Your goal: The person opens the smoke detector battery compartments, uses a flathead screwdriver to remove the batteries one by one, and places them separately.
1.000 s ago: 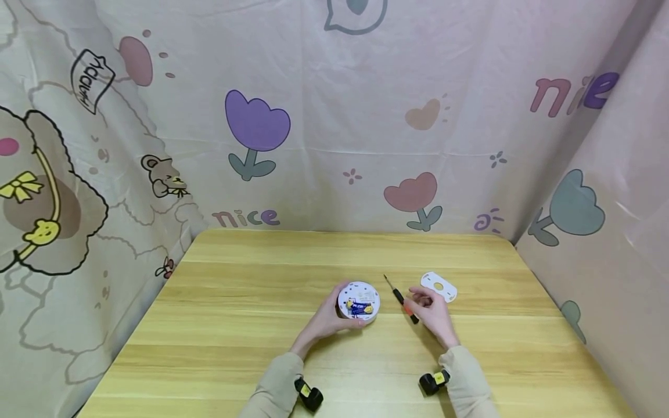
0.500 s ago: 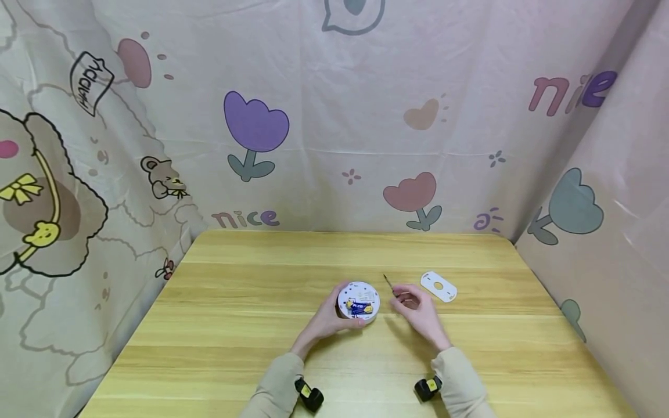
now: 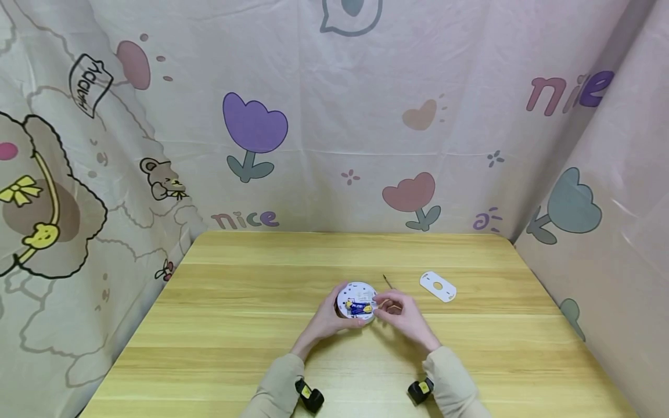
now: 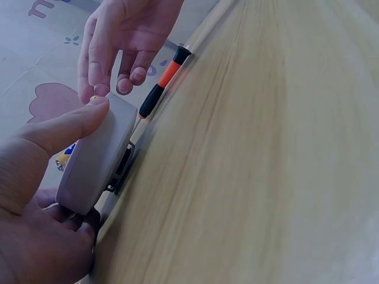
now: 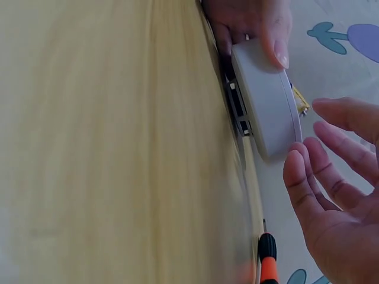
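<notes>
A round white device (image 3: 349, 293), much like a smoke alarm, lies within my left hand (image 3: 326, 319), which grips its rim with thumb and fingers curled round it. Blue and yellow batteries (image 3: 360, 308) sit in its upward face; their yellow end (image 5: 301, 100) shows past the rim in the right wrist view. At the device's right edge is my right hand (image 3: 405, 316), fingers loosely bent and thumb apart from them. Its fingertips (image 5: 294, 158) are by the rim; whether they touch is unclear. Nothing shows in its grasp.
A screwdriver (image 4: 167, 77) with a black and orange handle lies right of the device; in the head view the right hand hides its handle. A white oblong plate (image 3: 430, 281) with a central hole lies farther right. A printed curtain (image 3: 334, 116) hangs behind the wooden table (image 3: 235, 325).
My right hand has moved left, from beside the white plate, across the screwdriver, to the device's right edge. The left hand and the device have stayed in place.
</notes>
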Motion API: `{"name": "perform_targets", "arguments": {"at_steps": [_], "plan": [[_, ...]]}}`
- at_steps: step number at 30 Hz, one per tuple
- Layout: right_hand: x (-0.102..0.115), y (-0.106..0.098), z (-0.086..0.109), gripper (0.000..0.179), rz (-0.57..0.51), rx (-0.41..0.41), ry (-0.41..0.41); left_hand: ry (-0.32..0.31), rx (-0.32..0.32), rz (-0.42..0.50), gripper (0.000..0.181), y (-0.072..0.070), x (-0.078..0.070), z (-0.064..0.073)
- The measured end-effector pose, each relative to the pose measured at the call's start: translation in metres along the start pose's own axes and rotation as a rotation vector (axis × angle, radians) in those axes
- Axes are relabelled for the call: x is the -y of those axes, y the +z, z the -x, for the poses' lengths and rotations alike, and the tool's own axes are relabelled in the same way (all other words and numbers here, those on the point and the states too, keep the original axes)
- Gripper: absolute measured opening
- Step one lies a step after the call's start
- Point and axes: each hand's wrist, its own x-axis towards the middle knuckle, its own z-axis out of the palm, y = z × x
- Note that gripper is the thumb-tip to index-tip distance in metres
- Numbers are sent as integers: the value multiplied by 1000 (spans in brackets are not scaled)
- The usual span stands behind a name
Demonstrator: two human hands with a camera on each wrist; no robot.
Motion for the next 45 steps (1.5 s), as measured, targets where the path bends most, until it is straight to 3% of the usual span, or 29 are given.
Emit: {"name": "perform_targets", "arguments": {"at_steps": [5, 12, 30, 45], "plan": [[1, 3, -2, 32, 37, 22, -7, 26, 0, -1, 107, 0, -1, 0], [5, 6, -4, 34, 65, 21, 7, 2, -6, 23, 106, -1, -3, -1], [11, 8, -10, 24, 210, 34, -22, 22, -24, 46, 105, 1, -1, -4], [7, 9, -11, 15, 209, 29, -18, 24, -20, 7, 105, 2, 0, -3]]}}
